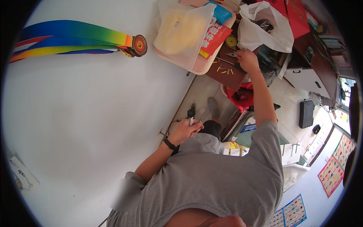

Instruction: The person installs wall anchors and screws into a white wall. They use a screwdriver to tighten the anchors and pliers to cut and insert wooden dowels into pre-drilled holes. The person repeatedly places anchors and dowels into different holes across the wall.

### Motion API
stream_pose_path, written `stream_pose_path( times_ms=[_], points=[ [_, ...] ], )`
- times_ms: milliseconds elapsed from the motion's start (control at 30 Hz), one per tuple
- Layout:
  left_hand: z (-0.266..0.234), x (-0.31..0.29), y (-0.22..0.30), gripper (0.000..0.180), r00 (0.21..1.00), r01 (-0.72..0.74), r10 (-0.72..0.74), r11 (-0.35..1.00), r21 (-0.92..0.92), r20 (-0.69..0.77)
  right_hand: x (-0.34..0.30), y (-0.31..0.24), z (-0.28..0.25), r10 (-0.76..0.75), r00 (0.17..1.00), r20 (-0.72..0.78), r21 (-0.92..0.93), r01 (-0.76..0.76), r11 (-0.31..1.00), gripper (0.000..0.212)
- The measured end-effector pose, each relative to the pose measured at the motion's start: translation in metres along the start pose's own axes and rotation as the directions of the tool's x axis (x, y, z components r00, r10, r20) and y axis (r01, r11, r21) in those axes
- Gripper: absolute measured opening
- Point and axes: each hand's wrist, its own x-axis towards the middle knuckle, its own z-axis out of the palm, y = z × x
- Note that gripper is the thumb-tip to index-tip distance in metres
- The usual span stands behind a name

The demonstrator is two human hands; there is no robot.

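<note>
My left hand (185, 131) is closed around a small white piece (191, 121) that pokes up between the fingers, in front of my body. My right hand (248, 61) reaches over the dark brown tabletop (231, 80), closed on an orange-handled tool with a pale metal head (231, 55). My fingers cover most of it, so its exact kind is unclear. Just below this hand lie several screws and yellow wall plugs (224, 71). A thin metal rod (224, 60) lies beside them. Beyond the hand is a round yellow-green roll (231, 41).
A white plastic bag (281, 32) with metal items stands at the back. Left of it, a pink tray (201, 69) bears a translucent bin (177, 28) and a red packet (216, 38). Medals (140, 45) hang by the white wall. A dark drill-like tool (191, 111) lies low down.
</note>
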Motion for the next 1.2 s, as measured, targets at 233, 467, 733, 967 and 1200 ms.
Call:
stream_pose_path(
  times_ms=[233, 467, 733, 967, 1200],
  points=[
    [0.011, 0.007, 0.012, 0.026, 1.000, -0.017, 0.017, 1.000, 0.002, -0.015, -0.013, -0.005, 0.011, -0.099, 0.972, -0.213, 0.164, 0.136, 0.977, 0.030],
    [0.012, 0.007, 0.013, 0.024, 1.000, -0.017, 0.015, 0.993, -0.118, -0.021, -0.068, -0.043, 0.018, -0.045, 0.934, -0.353, 0.153, 0.105, 0.983, 0.024],
    [0.015, 0.003, 0.014, 0.027, 0.998, -0.055, 0.053, 0.993, -0.106, -0.023, -0.078, -0.068, 0.056, 0.163, 0.960, -0.228, 0.113, -0.140, 0.984, 0.018],
    [0.010, -0.006, 0.008, 0.026, 0.997, -0.077, 0.076, 0.977, -0.198, -0.012, -0.078, -0.064, 0.057, 0.275, 0.938, -0.212, 0.139, -0.249, 0.958, 0.011],
    [-0.008, -0.014, -0.020, 0.021, 0.953, -0.302, 0.284, 0.853, -0.426, -0.105, -0.108, -0.098, 0.029, 0.434, 0.883, -0.177, 0.488, -0.304, 0.818, 0.019]
  ],
)
